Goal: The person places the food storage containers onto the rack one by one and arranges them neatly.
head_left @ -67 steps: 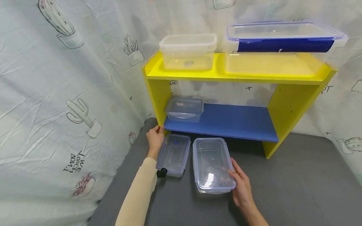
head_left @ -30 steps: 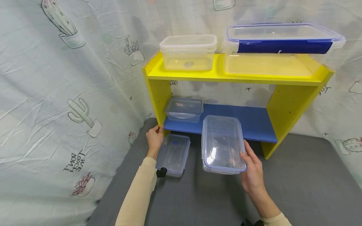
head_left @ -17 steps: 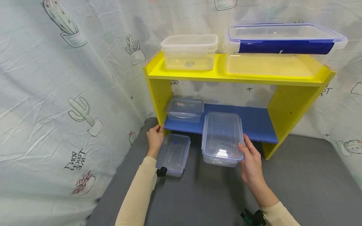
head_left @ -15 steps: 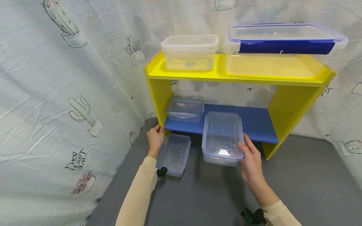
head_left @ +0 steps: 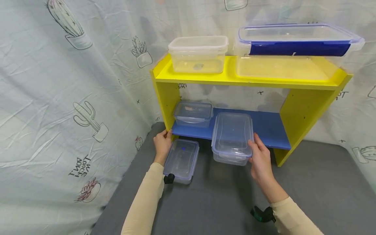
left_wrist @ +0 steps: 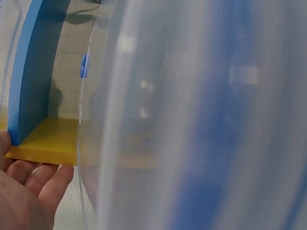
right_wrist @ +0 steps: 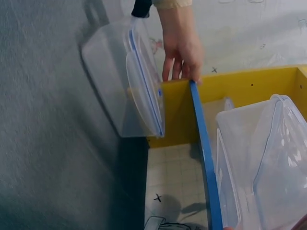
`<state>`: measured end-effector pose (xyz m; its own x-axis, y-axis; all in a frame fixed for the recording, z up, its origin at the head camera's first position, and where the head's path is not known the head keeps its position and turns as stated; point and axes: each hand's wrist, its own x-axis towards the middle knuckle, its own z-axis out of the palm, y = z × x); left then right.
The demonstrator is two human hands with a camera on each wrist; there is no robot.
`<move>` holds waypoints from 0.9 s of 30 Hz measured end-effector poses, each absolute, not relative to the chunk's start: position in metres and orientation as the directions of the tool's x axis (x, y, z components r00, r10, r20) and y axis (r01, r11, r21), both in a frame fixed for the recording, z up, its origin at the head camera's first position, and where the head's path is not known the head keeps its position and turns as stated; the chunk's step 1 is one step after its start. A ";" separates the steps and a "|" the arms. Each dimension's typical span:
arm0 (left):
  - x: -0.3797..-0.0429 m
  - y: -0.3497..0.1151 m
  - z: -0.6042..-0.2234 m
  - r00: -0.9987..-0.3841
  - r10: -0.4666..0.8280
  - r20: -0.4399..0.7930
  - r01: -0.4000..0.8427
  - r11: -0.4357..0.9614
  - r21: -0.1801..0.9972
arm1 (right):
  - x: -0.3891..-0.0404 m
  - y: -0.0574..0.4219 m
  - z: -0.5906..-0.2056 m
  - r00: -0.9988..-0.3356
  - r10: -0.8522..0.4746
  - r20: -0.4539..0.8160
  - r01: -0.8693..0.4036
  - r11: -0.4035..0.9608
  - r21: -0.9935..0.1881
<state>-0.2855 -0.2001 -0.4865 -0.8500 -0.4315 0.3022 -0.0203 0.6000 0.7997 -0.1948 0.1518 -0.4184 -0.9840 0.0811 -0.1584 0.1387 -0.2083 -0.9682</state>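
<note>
My right hand (head_left: 261,161) grips the right edge of a clear lidded food container (head_left: 232,135), thumb on the lid. The container's far part overlaps the blue lower board (head_left: 268,130) of a yellow shelf unit (head_left: 305,107), and its near end sticks out past the board's front edge. At the unit's left front corner, my left hand (head_left: 162,145) grips the yellow side panel near the blue board; the left wrist view shows its fingers (left_wrist: 55,184) behind the yellow panel. Another clear container (head_left: 193,112) sits at the blue board's left end.
A flat lidded container (head_left: 181,160) lies on the grey table (head_left: 317,189) beside my left forearm. On the yellow top shelf stand a white-lidded container (head_left: 198,54) and a wide one with a blue clip (head_left: 298,49). A printed curtain (head_left: 117,65) hangs close behind and left.
My right hand has raised the container from low over the table and moved it forward to the blue board, where it now lies flatter. My left hand has stayed at the corner.
</note>
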 end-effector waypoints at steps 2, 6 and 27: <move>-0.285 -0.200 -0.487 -0.852 -0.430 0.300 -0.020 0.599 0.800 | -0.198 0.152 -0.418 -0.982 0.092 -0.163 0.144 -0.186 -0.972; -0.285 -0.200 -0.488 -0.851 -0.431 0.301 -0.019 0.597 0.802 | -0.205 0.153 -0.418 -0.980 0.109 -0.164 0.148 -0.140 -0.979; -0.287 -0.201 -0.490 -0.844 -0.427 0.323 -0.005 0.609 0.793 | -0.236 0.146 -0.413 -0.979 0.120 -0.163 0.179 0.138 -0.974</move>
<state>-0.2865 -0.2009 -0.4902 -0.8444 -0.4274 0.3229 -0.0053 0.6093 0.7929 -0.2365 0.1458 -0.4126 -0.9793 0.1201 -0.1627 0.1788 0.1380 -0.9742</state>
